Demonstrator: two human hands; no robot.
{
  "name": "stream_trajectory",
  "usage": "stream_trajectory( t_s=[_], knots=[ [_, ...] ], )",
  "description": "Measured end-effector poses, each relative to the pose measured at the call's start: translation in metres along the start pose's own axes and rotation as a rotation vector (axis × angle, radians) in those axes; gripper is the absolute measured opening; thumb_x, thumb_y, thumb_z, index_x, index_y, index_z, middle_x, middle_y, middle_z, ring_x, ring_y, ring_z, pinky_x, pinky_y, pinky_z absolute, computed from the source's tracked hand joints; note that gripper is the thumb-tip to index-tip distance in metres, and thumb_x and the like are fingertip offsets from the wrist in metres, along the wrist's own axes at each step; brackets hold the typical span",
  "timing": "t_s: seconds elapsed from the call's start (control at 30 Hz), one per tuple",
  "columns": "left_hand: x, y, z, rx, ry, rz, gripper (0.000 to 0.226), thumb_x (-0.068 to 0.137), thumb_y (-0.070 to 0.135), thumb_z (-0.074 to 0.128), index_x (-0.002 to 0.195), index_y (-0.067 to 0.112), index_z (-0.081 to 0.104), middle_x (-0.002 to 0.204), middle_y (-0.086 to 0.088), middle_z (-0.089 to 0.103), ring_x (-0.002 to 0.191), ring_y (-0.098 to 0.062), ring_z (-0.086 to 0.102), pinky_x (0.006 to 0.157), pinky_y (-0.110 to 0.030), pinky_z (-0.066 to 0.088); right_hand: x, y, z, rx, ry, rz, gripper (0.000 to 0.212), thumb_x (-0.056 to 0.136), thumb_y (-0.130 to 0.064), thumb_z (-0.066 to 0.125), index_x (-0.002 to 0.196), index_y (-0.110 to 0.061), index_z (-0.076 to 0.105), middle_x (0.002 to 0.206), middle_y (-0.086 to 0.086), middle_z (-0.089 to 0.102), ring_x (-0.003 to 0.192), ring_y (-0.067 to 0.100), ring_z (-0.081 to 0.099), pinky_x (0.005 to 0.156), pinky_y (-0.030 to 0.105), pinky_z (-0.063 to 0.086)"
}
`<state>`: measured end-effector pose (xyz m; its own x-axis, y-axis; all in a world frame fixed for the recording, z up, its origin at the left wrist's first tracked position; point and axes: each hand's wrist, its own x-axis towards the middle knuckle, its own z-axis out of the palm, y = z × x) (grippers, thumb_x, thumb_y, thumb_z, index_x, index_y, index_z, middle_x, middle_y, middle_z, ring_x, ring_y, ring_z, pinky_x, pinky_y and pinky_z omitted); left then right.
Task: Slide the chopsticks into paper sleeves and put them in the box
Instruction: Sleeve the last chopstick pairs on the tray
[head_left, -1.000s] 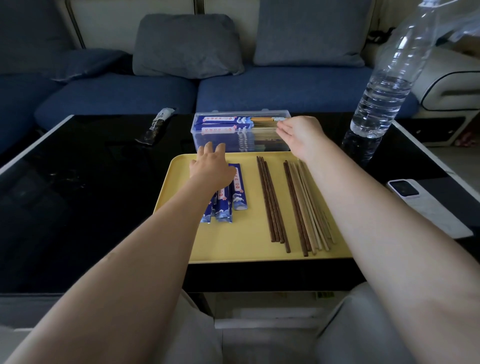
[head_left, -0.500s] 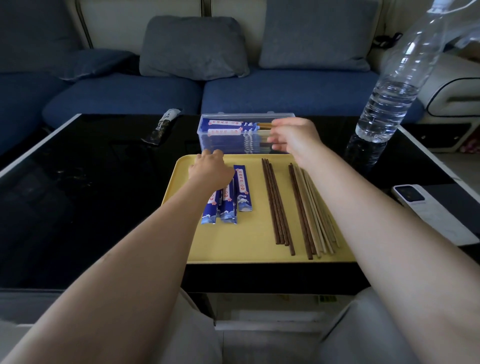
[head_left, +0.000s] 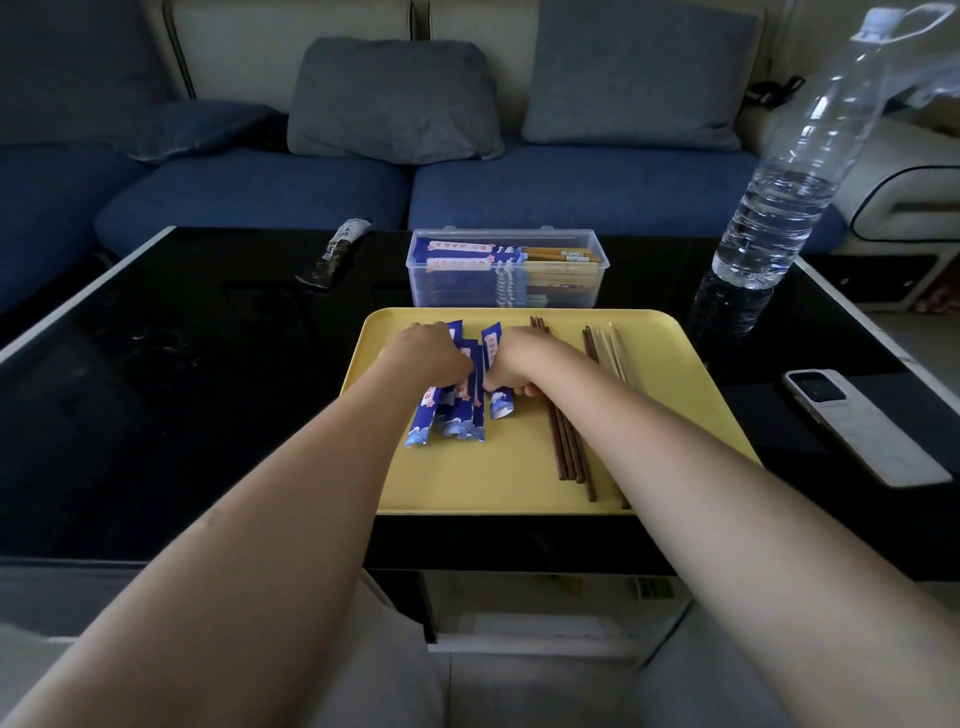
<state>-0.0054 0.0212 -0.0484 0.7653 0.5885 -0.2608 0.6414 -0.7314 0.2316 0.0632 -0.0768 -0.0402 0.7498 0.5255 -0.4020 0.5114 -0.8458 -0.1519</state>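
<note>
Several blue paper sleeves (head_left: 451, 418) lie in a loose pile on the left half of a yellow tray (head_left: 519, 480). My left hand (head_left: 427, 354) lies over the top of the pile, its fingers curled onto the middle sleeves. My right hand (head_left: 522, 364) is beside it, fingers curled in, pinching the rightmost sleeve (head_left: 500, 406). Dark brown chopsticks (head_left: 569, 449) lie bare to the right, partly under my right forearm. Pale wooden chopsticks (head_left: 614, 347) lie further right. A clear plastic box (head_left: 506, 291) behind the tray holds several sleeved chopsticks.
A large water bottle (head_left: 779, 182) stands at the table's back right. A white phone (head_left: 860, 426) lies to the right of the tray. A dark packet (head_left: 335, 252) lies at the back left of the black table (head_left: 182, 389). A blue sofa runs behind.
My right hand has come back from the box and down onto the sleeves beside my left hand. My left hand has stayed on the pile and its fingers have curled in.
</note>
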Motion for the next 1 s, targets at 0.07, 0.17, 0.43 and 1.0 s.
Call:
stream_trajectory(
  t_s=[0.07, 0.17, 0.43, 1.0],
  knots=[
    [0.000, -0.002, 0.000, -0.029, -0.002, 0.019, 0.048, 0.092, 0.035, 0.058, 0.132, 0.012, 0.048, 0.120, -0.012, 0.055, 0.092, -0.029, 0.064, 0.082, -0.041, 0.059, -0.001, 0.005, 0.000, 0.105, 0.046, 0.008, 0.018, 0.096, -0.021, 0.061, 0.086, -0.007, 0.059, 0.070, 0.006, 0.057, 0.054, 0.019, 0.055, 0.048, 0.025, 0.043],
    [0.000, -0.004, 0.001, -0.044, 0.040, 0.037, 0.058, 0.093, 0.038, 0.060, 0.142, 0.015, 0.038, 0.136, -0.014, 0.048, 0.104, -0.031, 0.062, 0.082, -0.040, 0.057, 0.002, 0.021, -0.001, 0.396, 0.175, 0.017, 0.018, 0.098, -0.021, 0.061, 0.095, -0.003, 0.061, 0.070, 0.010, 0.068, 0.062, 0.023, 0.071, 0.057, 0.030, 0.057],
    [-0.016, 0.030, 0.000, 0.192, 0.428, 0.587, 0.068, 0.083, 0.059, 0.067, 0.143, 0.038, 0.043, 0.143, 0.003, 0.050, 0.133, -0.023, 0.038, 0.108, -0.041, 0.026, -0.019, 0.065, -0.021, 0.822, 0.120, -0.203, 0.028, 0.080, -0.035, 0.083, 0.096, -0.014, 0.075, 0.081, 0.001, 0.070, 0.071, 0.015, 0.062, 0.061, 0.025, 0.054],
    [-0.021, 0.077, 0.023, 0.122, 0.140, 0.298, 0.043, 0.093, 0.058, 0.054, 0.091, 0.016, 0.063, 0.084, -0.001, 0.067, 0.078, -0.017, 0.065, 0.069, -0.031, 0.057, -0.021, 0.145, -0.015, 0.335, 0.036, 0.250, 0.027, 0.098, -0.021, 0.061, 0.090, 0.005, 0.058, 0.081, 0.019, 0.068, 0.060, 0.026, 0.067, 0.065, 0.036, 0.061]
  ],
)
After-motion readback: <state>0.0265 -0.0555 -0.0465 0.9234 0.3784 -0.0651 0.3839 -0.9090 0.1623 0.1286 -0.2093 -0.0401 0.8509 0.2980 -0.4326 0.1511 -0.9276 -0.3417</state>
